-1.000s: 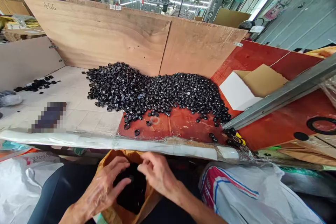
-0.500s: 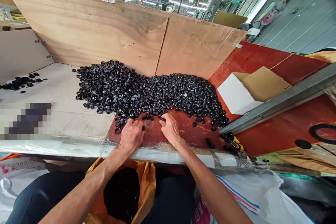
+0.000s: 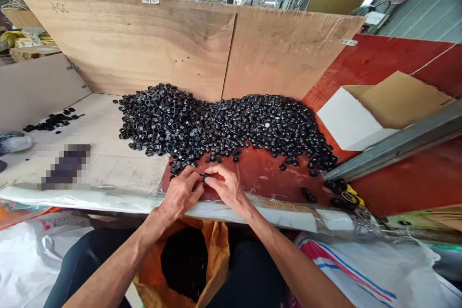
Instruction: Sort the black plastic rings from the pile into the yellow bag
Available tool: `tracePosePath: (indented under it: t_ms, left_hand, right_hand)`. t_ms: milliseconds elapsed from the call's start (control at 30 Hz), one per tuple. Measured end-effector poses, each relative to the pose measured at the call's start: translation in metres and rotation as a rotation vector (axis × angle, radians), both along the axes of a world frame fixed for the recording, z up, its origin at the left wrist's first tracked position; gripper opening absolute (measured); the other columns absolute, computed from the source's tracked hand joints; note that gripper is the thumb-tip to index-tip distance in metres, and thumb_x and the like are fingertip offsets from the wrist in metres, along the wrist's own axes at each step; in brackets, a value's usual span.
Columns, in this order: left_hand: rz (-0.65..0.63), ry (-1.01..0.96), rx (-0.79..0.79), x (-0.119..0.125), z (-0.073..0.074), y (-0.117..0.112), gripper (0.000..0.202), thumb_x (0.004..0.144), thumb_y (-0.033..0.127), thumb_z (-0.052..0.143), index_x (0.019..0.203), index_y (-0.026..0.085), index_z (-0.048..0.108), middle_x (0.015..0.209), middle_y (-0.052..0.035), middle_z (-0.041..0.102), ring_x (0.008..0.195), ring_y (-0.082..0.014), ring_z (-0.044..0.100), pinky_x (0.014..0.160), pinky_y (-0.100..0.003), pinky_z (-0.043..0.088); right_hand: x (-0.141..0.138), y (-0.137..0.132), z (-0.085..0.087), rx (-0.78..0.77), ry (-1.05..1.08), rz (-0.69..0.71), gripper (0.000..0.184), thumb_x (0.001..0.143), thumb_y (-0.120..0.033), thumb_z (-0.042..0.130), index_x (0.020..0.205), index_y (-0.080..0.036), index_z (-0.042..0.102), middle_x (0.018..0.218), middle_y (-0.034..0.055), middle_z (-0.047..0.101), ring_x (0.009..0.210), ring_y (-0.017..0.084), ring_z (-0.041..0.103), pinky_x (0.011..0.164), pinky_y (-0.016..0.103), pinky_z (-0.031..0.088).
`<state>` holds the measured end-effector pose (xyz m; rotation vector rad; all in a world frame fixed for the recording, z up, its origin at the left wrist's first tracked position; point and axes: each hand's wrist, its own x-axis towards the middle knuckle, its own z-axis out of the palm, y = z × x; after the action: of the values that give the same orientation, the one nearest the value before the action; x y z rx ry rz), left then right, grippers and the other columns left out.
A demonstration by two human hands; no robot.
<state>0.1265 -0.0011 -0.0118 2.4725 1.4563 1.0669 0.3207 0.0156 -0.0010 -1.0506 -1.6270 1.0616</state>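
My left hand (image 3: 181,191) and my right hand (image 3: 226,186) meet over the red board (image 3: 267,178), thumbs and fingertips pinched around a small black plastic part (image 3: 205,176). Fingers hide most of it, so I cannot tell whether it is one piece or two. Just beyond the hands lies a large heap of black plastic parts. Its left side is made of wider open black rings (image 3: 155,120), and its right side of smaller black caps (image 3: 285,120). A few loose pieces (image 3: 213,158) sit between the heap and my fingers.
A plywood wall (image 3: 155,43) backs the bench. An open cardboard box (image 3: 355,120) stands at right behind a metal bar (image 3: 397,142). Between my legs is an orange sack (image 3: 218,260) with black contents. More black pieces (image 3: 54,121) lie far left, near a blurred-out patch (image 3: 67,168).
My right hand has come left from the heap's edge to my left hand, and the fingertips now meet around a black part. The view has shifted slightly.
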Motion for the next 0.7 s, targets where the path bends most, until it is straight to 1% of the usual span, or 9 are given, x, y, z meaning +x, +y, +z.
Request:
tracePosePath:
  t_ms: [100,167,233,300,367,433,533,633,700]
  left_hand:
    - [-0.018,-0.154,-0.027,-0.007,-0.001,-0.002,0.014,0.091,0.009,0.061,0.091,0.022,0.066,0.106,-0.0037,0.067,0.093,-0.0165,0.072,0.082,-0.028,0.059]
    - [-0.032,-0.259,-0.077,-0.010,-0.002,-0.004,0.017,0.091,0.009,0.061,0.099,0.023,0.066,0.109,-0.0040,0.068,0.099,-0.0176,0.072,0.088,-0.030,0.060]
    - [-0.043,-0.357,-0.187,-0.012,-0.004,-0.005,0.023,0.094,0.013,0.062,0.113,0.025,0.065,0.112,-0.0038,0.071,0.098,-0.0175,0.074,0.089,-0.032,0.062]
    - [-0.044,-0.437,-0.300,-0.014,-0.007,-0.005,0.026,0.096,0.021,0.065,0.121,0.026,0.063,0.113,-0.0039,0.075,0.095,-0.0179,0.076,0.089,-0.033,0.064]
    - [-0.045,-0.496,-0.344,-0.015,-0.010,-0.005,0.027,0.096,0.027,0.070,0.122,0.025,0.065,0.115,-0.0050,0.076,0.097,-0.0194,0.077,0.091,-0.035,0.064]
    - [-0.058,-0.536,-0.341,-0.016,-0.012,-0.004,0.025,0.094,0.030,0.073,0.118,0.024,0.068,0.118,-0.0059,0.076,0.101,-0.0206,0.077,0.093,-0.036,0.064]
    - [-0.079,-0.546,-0.335,-0.018,-0.011,-0.002,0.027,0.091,0.029,0.075,0.118,0.024,0.072,0.123,-0.0064,0.076,0.110,-0.0223,0.075,0.100,-0.039,0.063]
    - [-0.076,-0.526,-0.351,-0.018,-0.008,-0.002,0.027,0.092,0.026,0.073,0.119,0.024,0.074,0.126,-0.0061,0.077,0.118,-0.0230,0.073,0.110,-0.043,0.059]
    - [-0.071,-0.556,-0.382,-0.017,-0.006,-0.002,0.025,0.092,0.027,0.073,0.117,0.023,0.075,0.124,-0.0062,0.078,0.116,-0.0228,0.074,0.109,-0.043,0.060]
  right_hand:
    - [-0.006,0.000,-0.001,0.017,0.023,0.030,0.017,0.087,-0.031,0.070,0.100,-0.023,0.078,0.104,0.0042,0.076,0.096,0.020,0.072,0.085,0.031,0.059]
    - [-0.007,0.000,-0.002,0.016,0.029,0.078,0.016,0.087,-0.029,0.071,0.100,-0.023,0.079,0.102,0.0042,0.075,0.097,0.021,0.071,0.086,0.032,0.059]
    - [-0.006,0.000,-0.003,0.007,0.040,0.102,0.017,0.087,-0.029,0.071,0.101,-0.023,0.079,0.105,0.0048,0.076,0.100,0.021,0.071,0.088,0.032,0.059]
    - [-0.006,-0.001,-0.004,-0.025,0.062,0.077,0.020,0.088,-0.031,0.072,0.104,-0.023,0.078,0.106,0.0049,0.076,0.096,0.020,0.072,0.085,0.031,0.059]
    - [-0.005,-0.001,-0.005,-0.057,0.068,0.046,0.021,0.087,-0.034,0.073,0.104,-0.022,0.077,0.104,0.0041,0.077,0.089,0.019,0.072,0.081,0.030,0.059]
    - [-0.005,-0.002,-0.006,-0.066,0.063,0.031,0.019,0.086,-0.036,0.074,0.100,-0.022,0.076,0.101,0.0035,0.078,0.086,0.019,0.072,0.080,0.030,0.060]
    - [-0.006,-0.003,-0.006,-0.073,0.066,0.019,0.019,0.086,-0.037,0.074,0.097,-0.023,0.076,0.102,0.0036,0.078,0.090,0.020,0.073,0.082,0.030,0.060]
    - [-0.007,-0.004,-0.005,-0.103,0.076,0.013,0.018,0.085,-0.036,0.074,0.098,-0.023,0.076,0.100,0.0029,0.079,0.087,0.020,0.074,0.081,0.031,0.060]
    - [-0.007,-0.003,-0.005,-0.111,0.074,0.014,0.018,0.086,-0.036,0.074,0.098,-0.023,0.076,0.100,0.0026,0.079,0.085,0.019,0.074,0.080,0.031,0.061]
